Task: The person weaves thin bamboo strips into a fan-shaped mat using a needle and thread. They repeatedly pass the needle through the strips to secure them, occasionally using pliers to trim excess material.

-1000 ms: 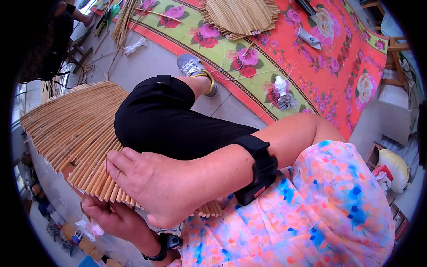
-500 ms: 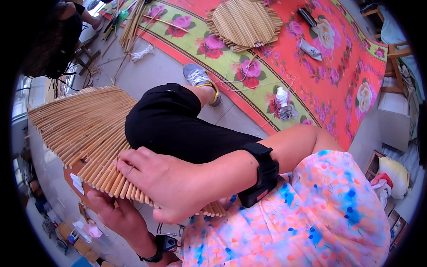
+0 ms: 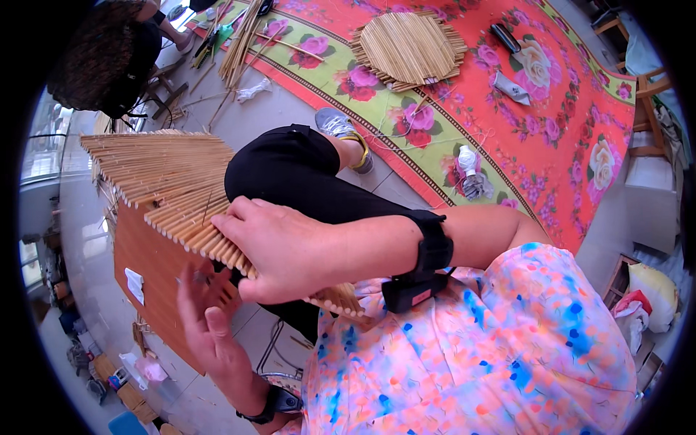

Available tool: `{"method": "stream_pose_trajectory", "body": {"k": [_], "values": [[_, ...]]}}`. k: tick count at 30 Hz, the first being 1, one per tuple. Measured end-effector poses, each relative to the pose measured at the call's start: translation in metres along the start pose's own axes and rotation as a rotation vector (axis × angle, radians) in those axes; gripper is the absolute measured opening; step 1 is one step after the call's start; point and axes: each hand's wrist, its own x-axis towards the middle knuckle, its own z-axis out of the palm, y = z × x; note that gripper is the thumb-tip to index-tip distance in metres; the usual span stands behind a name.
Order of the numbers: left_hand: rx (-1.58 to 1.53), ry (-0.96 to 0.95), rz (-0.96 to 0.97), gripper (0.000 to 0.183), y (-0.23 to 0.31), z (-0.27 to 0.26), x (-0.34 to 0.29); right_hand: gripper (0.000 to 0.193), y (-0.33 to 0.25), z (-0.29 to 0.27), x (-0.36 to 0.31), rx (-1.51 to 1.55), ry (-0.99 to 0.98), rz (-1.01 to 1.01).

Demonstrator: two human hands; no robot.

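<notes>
A mat of thin tan sticks (image 3: 170,170), bamboo or reed by its look, slants across my lap beside my black-clad knee. My right hand (image 3: 279,246) lies over its near part, fingers curled onto the sticks and thumb near the cut ends. A thin, dark, needle-like piece (image 3: 208,206) stands up from the sticks by my right fingertips; whether they touch it is unclear. Below the mat's lower edge, my left hand (image 3: 210,319) has its fingers apart. It appears to hold nothing, though some fingertips are partly hidden in shadow under the mat.
A brown wooden board (image 3: 156,268) with a white scrap (image 3: 135,285) stands below the mat. On the flowered floor cloth (image 3: 551,138) lie a round stick mat (image 3: 409,47), a dark cylinder (image 3: 505,38) and a white spool (image 3: 467,159). Loose sticks (image 3: 239,54) lie near another person (image 3: 109,58).
The mat is tipped further up, showing more of the wooden board. My left hand has come away from the mat's edge, fingers spreading. The whole view has shifted slightly.
</notes>
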Motion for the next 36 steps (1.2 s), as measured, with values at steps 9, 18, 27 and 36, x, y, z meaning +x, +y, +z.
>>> {"method": "stream_pose_trajectory", "body": {"k": [9,18,27,36], "values": [[-0.518,-0.065,-0.137,0.063,-0.010,0.025,0.012,0.075,0.006,0.024,-0.003,0.348,0.029,-0.091],[-0.593,-0.069,-0.199,0.036,-0.020,0.012,0.068,0.078,0.009,0.043,0.011,0.547,0.078,-0.133],[-0.429,-0.061,-0.197,0.027,-0.028,-0.009,0.084,0.062,0.010,0.050,0.014,0.454,0.020,-0.188],[-0.121,-0.110,-0.086,0.030,-0.025,-0.031,0.116,0.042,0.043,0.023,0.013,0.310,0.041,-0.078]]}}
